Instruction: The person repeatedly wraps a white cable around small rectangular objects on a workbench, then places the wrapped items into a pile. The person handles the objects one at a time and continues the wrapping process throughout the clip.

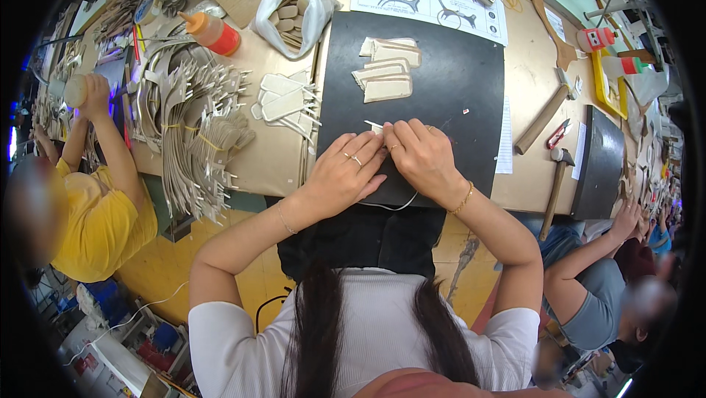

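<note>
Over the front part of a black mat (pixel 441 52), my two hands meet fingertip to fingertip. A thin whitish strip (pixel 373 126) pokes out between them; the rest is covered by my fingers. My left hand (pixel 347 166), with rings on it, has its fingers closed at the strip. My right hand (pixel 421 149) pinches the same spot from the other side. Below my hands a thin white line (pixel 401 207) curves along the mat's front edge; whether it belongs to the strip I cannot tell. Farther back lie two small overlapping groups of pale, rounded leather-like pieces (pixel 387 88).
To the left are pale strap bundles (pixel 191 133), flat pale pieces (pixel 283 100), a plastic bag of small pieces (pixel 312 27) and an orange-tipped bottle (pixel 213 33). Right of the mat lie a hammer (pixel 557 185) and a wooden handle (pixel 542 119). Co-workers sit on both sides.
</note>
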Tool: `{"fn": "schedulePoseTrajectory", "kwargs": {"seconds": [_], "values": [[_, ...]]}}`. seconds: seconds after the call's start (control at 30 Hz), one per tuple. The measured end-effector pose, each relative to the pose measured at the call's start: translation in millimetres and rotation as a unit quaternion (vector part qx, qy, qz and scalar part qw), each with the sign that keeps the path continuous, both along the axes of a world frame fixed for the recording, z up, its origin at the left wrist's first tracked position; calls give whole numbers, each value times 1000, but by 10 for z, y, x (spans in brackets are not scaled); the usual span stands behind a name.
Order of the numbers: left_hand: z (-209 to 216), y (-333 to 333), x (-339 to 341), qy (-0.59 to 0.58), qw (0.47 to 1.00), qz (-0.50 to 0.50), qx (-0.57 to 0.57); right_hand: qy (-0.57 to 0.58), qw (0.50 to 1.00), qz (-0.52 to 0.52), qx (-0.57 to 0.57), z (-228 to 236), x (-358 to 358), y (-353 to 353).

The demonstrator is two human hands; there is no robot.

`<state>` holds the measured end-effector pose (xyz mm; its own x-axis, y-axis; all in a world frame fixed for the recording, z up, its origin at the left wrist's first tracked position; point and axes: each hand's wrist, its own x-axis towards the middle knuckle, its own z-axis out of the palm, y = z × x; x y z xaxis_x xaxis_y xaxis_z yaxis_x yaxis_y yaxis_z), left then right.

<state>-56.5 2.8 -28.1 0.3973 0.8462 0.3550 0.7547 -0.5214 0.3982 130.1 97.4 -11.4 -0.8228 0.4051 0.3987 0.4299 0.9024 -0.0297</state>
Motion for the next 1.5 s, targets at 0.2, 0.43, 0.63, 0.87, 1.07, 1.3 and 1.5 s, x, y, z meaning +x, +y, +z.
{"fn": "schedulePoseTrajectory", "kwargs": {"seconds": [0.2,0.43,0.63,0.87,1.07,1.3,1.5], "values": [[-5,8,-23,1,1000,-4,5,-8,1000,6,2,12,-33,4],[-24,26,-92,15,1000,-14,7,-26,999,21,9,27,-50,20],[-21,140,-164,18,998,-54,22,-48,999,15,5,46,-73,27],[29,167,-171,66,995,-71,10,-59,998,-1,-31,155,245,-65],[45,159,-103,106,992,-64,33,-46,998,-7,-46,140,502,-109],[69,152,-92,120,990,-62,30,-57,997,-19,-43,134,564,-93],[87,151,-77,123,990,-63,18,-48,998,-20,-44,104,546,-94]]}}
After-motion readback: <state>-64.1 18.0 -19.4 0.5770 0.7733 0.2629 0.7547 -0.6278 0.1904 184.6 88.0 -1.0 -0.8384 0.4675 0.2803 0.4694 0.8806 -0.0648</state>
